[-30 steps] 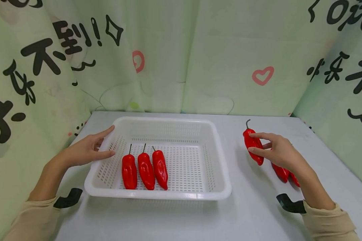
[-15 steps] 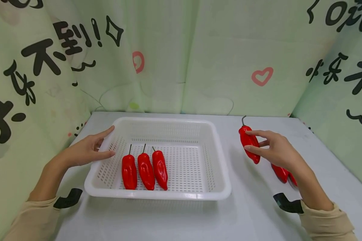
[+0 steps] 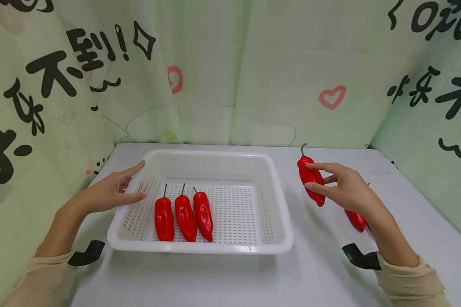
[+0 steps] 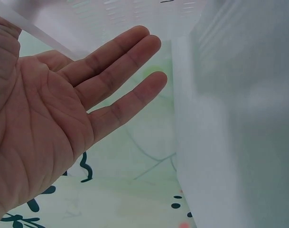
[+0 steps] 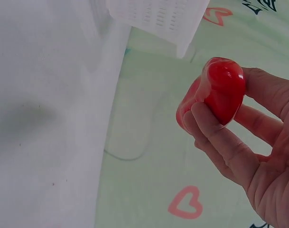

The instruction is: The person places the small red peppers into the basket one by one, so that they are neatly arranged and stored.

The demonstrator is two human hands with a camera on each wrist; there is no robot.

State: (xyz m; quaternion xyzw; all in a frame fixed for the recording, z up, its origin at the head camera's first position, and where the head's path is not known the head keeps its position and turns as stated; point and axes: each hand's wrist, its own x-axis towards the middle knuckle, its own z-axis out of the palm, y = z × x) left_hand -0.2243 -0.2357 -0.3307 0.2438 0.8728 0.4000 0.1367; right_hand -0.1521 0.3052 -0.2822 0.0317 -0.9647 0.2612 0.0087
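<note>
Three peppers (image 3: 185,217) on the left are glossy red with dark stems (image 3: 183,189); the farther pepper on the right (image 3: 309,175) is equally red. The basket (image 3: 199,247) is white, patterned with rows of small holes. The table (image 3: 215,281) is pale greyish white. The far curtain (image 3: 284,81) is pale green, printed with coral heart outlines (image 3: 324,102) and black characters (image 3: 47,81). Both sleeves (image 3: 42,279) are beige.

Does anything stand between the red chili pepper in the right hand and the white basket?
Nothing visible does: only tabletop lies between the red chili pepper and the white basket, whose right rim would probably need clearing.
</note>
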